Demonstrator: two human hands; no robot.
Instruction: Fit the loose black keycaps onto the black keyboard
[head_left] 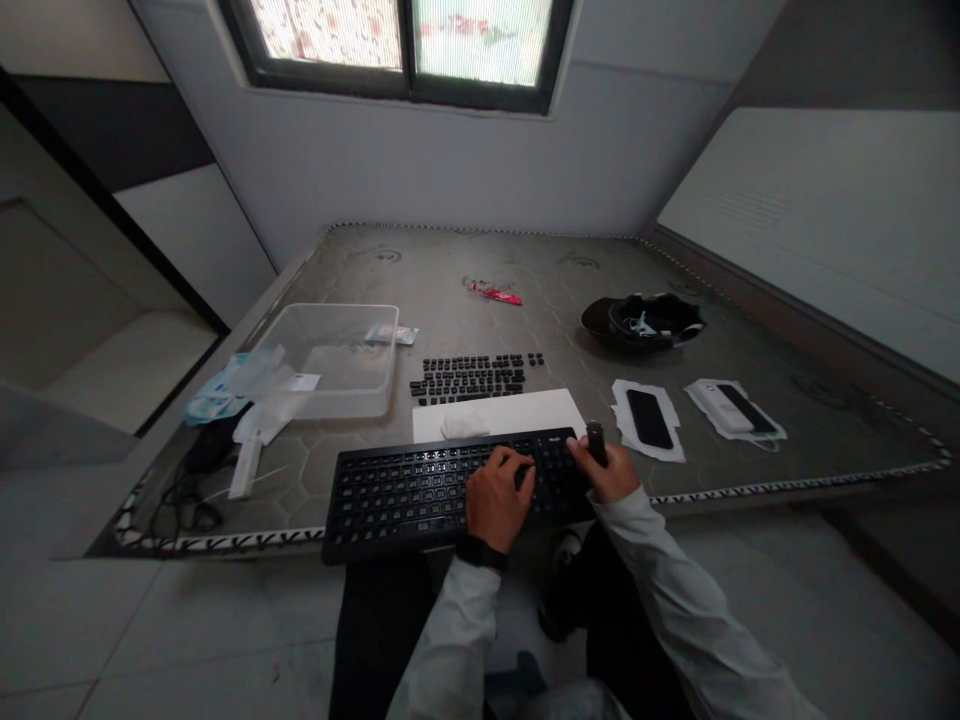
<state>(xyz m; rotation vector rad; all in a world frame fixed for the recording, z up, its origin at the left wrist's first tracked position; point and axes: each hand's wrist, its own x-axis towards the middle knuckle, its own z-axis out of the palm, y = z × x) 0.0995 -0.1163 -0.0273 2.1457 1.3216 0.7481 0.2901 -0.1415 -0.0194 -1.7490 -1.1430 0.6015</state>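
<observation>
A black keyboard [405,495] lies along the front edge of the mattress, most of its left part stripped of keycaps. My left hand [499,492], with a dark band at the wrist, rests over the keyboard right of its middle. Its thumb and fingers are pinched together, and what they hold is too small to make out. At the keyboard's right end my right hand [613,472] is closed around a short dark handle [595,442] that stands upright; its lower end is hidden. Behind the keyboard, loose black keycaps [472,377] lie in rows.
A white sheet [517,410] with a crumpled tissue [465,424] lies behind the keyboard. To the left stand a clear plastic bin [330,400] and plastic wrappers [217,390]. A black cap [645,322] and two phones [649,420] on white cloths are at right. A red packet [499,293] lies farther back.
</observation>
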